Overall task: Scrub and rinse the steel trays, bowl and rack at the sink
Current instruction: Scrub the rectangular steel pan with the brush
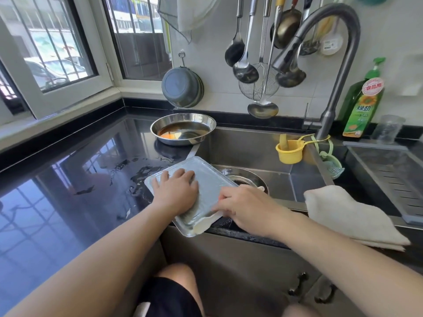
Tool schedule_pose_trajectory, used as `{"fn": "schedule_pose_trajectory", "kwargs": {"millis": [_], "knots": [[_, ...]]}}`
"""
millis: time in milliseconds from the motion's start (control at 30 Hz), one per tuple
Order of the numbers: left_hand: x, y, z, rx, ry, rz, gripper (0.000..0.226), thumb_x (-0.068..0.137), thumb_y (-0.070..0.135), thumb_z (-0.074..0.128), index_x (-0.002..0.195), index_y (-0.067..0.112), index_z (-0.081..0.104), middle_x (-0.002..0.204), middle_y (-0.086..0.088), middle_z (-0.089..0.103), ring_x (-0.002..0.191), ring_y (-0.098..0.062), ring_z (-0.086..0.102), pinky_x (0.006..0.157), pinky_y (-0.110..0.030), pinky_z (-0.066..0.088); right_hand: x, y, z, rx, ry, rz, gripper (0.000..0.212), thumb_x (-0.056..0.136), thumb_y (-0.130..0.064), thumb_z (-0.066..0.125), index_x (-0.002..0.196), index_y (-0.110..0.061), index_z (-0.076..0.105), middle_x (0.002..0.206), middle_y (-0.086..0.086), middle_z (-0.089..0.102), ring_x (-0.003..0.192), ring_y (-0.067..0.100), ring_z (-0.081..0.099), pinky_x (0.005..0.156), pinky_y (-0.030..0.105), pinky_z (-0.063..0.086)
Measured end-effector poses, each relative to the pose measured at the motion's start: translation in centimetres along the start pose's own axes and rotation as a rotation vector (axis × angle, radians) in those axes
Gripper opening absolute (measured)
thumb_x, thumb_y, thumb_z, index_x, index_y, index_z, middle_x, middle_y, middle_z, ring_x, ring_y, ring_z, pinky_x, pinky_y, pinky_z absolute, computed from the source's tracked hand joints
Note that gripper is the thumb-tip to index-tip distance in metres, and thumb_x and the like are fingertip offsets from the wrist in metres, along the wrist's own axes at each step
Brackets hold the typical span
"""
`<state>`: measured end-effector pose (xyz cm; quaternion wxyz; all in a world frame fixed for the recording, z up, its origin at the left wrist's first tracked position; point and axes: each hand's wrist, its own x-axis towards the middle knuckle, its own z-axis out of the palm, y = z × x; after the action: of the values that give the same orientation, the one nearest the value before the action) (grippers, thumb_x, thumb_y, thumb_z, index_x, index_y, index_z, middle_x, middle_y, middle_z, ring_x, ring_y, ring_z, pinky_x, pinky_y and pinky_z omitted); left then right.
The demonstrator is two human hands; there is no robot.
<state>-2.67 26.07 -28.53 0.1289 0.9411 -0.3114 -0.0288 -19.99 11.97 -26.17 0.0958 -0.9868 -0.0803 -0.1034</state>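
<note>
A rectangular steel tray (206, 179) lies tilted across the sink's front left corner, its surface filmed with suds. My left hand (176, 191) lies flat on it with fingers spread, and a pale cloth (202, 225) shows from under its heel at the tray's near end. At the tray's right edge my right hand (242, 207) curls its fingers over the rim. A round steel bowl (183, 131) with brown liquid and orange residue stands on the black counter behind the tray. The sink's (251, 147) drain is partly hidden by the tray.
The faucet (329, 115) arches over the sink with a yellow cup (289, 152) hung at its base. A green soap bottle (364, 106) stands at back right. A folded towel (350, 216) lies on the front rim beside a perforated drain basin (389, 175). Ladles hang on the wall.
</note>
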Motion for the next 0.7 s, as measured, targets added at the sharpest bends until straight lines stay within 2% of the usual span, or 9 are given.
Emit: {"fn": "schedule_pose_trajectory", "kwargs": {"millis": [67, 133, 200, 333, 467, 533, 700], "knots": [[-0.1, -0.2, 0.3, 0.004, -0.069, 0.007, 0.053, 0.107, 0.049, 0.014, 0.159, 0.045, 0.024, 0.172, 0.009, 0.015, 0.157, -0.036, 0.007, 0.121, -0.067, 0.002, -0.3, 1.2, -1.4, -0.016, 0.000, 0.054, 0.017, 0.094, -0.018, 0.065, 0.105, -0.029, 0.071, 0.102, -0.009, 0.064, 0.093, 0.023, 0.062, 0.077, 0.038, 0.048], [0.0, -0.6, 0.2, 0.012, -0.118, 0.022, 0.054, 0.107, 0.052, 0.009, 0.162, 0.047, 0.014, 0.174, 0.011, 0.005, 0.159, -0.034, -0.002, 0.120, -0.071, -0.003, -1.0, 3.6, -2.9, -0.056, -0.045, 0.177, 0.008, 0.095, -0.021, 0.064, 0.095, -0.028, 0.068, 0.100, -0.011, 0.062, 0.096, 0.019, 0.061, 0.077, 0.037, 0.048], [0.0, -0.8, 0.1, 0.025, -0.130, 0.035, 0.054, 0.107, 0.053, 0.009, 0.161, 0.049, 0.012, 0.174, 0.012, 0.002, 0.160, -0.032, -0.005, 0.119, -0.073, -0.004, -1.7, 5.8, -3.8, -0.115, -0.087, 0.261, 0.013, 0.093, -0.018, 0.065, 0.086, -0.029, 0.066, 0.095, -0.012, 0.060, 0.094, 0.020, 0.061, 0.072, 0.034, 0.045], [0.0, -0.8, 0.3, 0.020, -0.136, 0.034, 0.054, 0.106, 0.054, 0.008, 0.160, 0.054, 0.009, 0.174, 0.014, -0.001, 0.160, -0.029, -0.010, 0.115, -0.078, -0.006, -1.5, 6.9, -3.7, -0.124, -0.032, 0.308, 0.019, 0.088, -0.015, 0.068, 0.077, -0.029, 0.066, 0.090, -0.013, 0.062, 0.089, 0.019, 0.063, 0.071, 0.035, 0.048], [-0.1, -0.8, 0.2, 0.018, -0.129, 0.037, 0.054, 0.106, 0.053, 0.007, 0.160, 0.055, 0.008, 0.174, 0.014, -0.002, 0.160, -0.029, -0.011, 0.114, -0.079, -0.007, 0.7, 2.7, -0.9, 0.038, -0.094, 0.137, 0.011, 0.087, -0.015, 0.072, 0.081, -0.024, 0.072, 0.090, -0.012, 0.064, 0.087, 0.011, 0.060, 0.073, 0.030, 0.046], [-0.1, -0.9, 0.3, 0.024, -0.125, 0.045, 0.054, 0.106, 0.053, 0.007, 0.160, 0.055, 0.008, 0.174, 0.014, -0.002, 0.160, -0.029, -0.011, 0.113, -0.079, -0.008, 1.1, 2.8, -0.5, 0.043, -0.112, 0.090, 0.011, 0.087, -0.014, 0.072, 0.081, -0.024, 0.072, 0.090, -0.012, 0.064, 0.087, 0.012, 0.061, 0.074, 0.032, 0.047], [-0.1, -1.0, 0.4, 0.021, -0.124, 0.054, 0.053, 0.106, 0.053, 0.007, 0.159, 0.056, 0.009, 0.174, 0.014, -0.001, 0.160, -0.029, -0.011, 0.114, -0.080, -0.005, -1.0, 8.9, -2.9, -0.033, -0.026, 0.370, 0.016, 0.085, -0.011, 0.076, 0.077, -0.025, 0.073, 0.085, -0.013, 0.064, 0.089, 0.017, 0.064, 0.073, 0.033, 0.049]]}}
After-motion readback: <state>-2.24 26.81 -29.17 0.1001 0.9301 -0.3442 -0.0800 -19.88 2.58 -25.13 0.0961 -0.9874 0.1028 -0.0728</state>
